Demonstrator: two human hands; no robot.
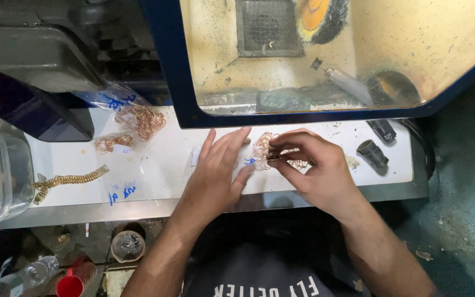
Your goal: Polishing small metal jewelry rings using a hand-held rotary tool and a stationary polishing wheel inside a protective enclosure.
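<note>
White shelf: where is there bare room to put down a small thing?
On the shelf, bare patches lie between the chain and the left hand, and between the right hand and the black caps. It is crowded at the back left, by the ring bags, and between the hands, where the rings lie.

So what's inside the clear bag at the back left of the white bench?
The clear bag holds a tangle of copper-coloured rings; any rings beneath the pile are covered.
</note>
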